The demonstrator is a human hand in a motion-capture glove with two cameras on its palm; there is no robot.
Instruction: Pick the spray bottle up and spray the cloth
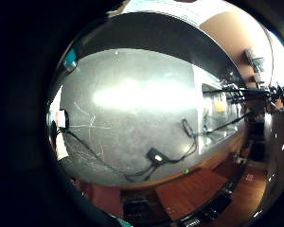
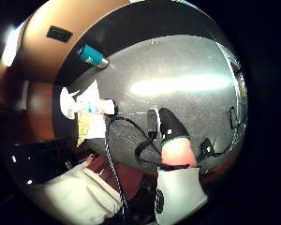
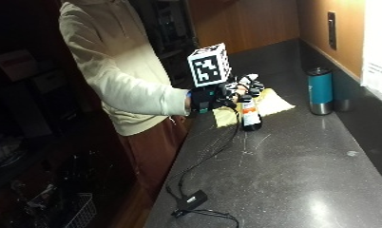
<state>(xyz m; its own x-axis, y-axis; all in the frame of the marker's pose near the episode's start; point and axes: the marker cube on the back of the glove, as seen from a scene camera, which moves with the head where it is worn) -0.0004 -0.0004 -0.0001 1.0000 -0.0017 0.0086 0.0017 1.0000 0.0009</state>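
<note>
While upright on yellow cloth | spray bottle: dark, orange-labelled | right hand grip: seemingly around its top

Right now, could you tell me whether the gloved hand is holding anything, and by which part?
The right hand is at the top of the spray bottle, which stands on the counter beside the cloth. Whether its fingers grip the head cannot be told.

One spray bottle stands at the middle of the outside view. One yellow cloth lies just behind it. One teal tumbler stands at the right, and one small metal cup beside it. One black box sits at the bottom centre. One gloved hand shows at the centre. One person stands at the upper left.
</note>
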